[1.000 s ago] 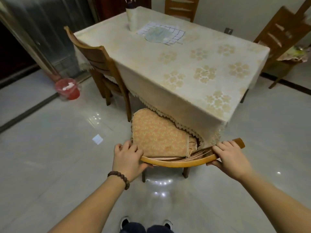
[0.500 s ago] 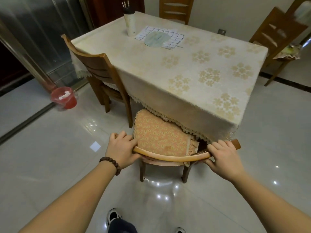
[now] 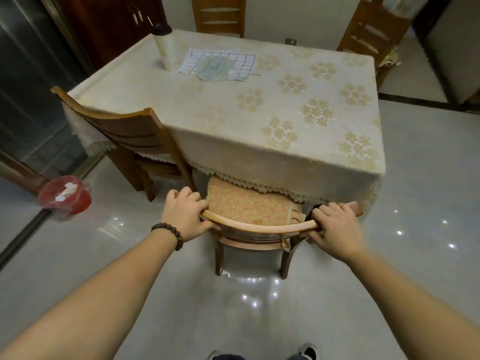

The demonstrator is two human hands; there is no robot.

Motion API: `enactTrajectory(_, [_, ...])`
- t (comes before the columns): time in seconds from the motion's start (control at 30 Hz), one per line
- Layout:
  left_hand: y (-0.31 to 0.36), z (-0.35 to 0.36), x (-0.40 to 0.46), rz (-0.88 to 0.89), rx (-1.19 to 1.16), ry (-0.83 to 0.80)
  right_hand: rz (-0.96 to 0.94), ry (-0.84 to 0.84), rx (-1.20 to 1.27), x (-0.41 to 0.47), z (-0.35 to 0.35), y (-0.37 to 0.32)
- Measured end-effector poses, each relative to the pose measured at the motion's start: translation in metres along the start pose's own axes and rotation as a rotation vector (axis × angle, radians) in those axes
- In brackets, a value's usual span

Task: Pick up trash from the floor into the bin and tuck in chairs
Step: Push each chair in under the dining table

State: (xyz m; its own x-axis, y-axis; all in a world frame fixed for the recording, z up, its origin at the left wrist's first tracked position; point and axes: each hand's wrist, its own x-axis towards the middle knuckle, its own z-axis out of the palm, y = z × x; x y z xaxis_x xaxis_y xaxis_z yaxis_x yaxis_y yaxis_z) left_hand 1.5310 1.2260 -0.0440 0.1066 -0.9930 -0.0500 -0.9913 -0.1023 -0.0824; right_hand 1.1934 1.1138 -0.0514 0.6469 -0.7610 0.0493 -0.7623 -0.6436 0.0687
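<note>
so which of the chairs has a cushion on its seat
The chair nearest the camera, whose curved top rail both the left hand and right hand grip. An orange patterned cushion covers its seat; the chair at the table's left side shows bare wood.

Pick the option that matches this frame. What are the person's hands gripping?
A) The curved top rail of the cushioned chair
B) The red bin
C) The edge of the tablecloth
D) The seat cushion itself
A: the left hand and the right hand each wrap one end of the curved top rail of the cushioned chair, whose seat sits partly under the tablecloth.
</note>
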Motion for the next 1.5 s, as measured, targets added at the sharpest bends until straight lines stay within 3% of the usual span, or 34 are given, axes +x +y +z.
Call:
enactTrajectory(0.7, [-0.161, -0.023, 0.163, 0.179, 0.026, -0.067, 0.142, 0.131, -0.031, 0.143, -0.011, -0.094])
enactTrajectory(1.03, [-0.125, -0.001, 0.172, 0.174, -0.061, 0.045, 0.192, 0.005, -0.081, 0.156, -0.007, -0.045])
enactTrajectory(1.33, [-0.116, 0.007, 0.196, 0.185, -0.035, 0.099, 0.197, 0.0, -0.103, 0.17, 0.004, -0.02])
enactTrajectory(1.5, [-0.12, 0.007, 0.224, 0.185, -0.044, 0.026, 0.251, -0.019, -0.057, 0.188, 0.013, -0.023])
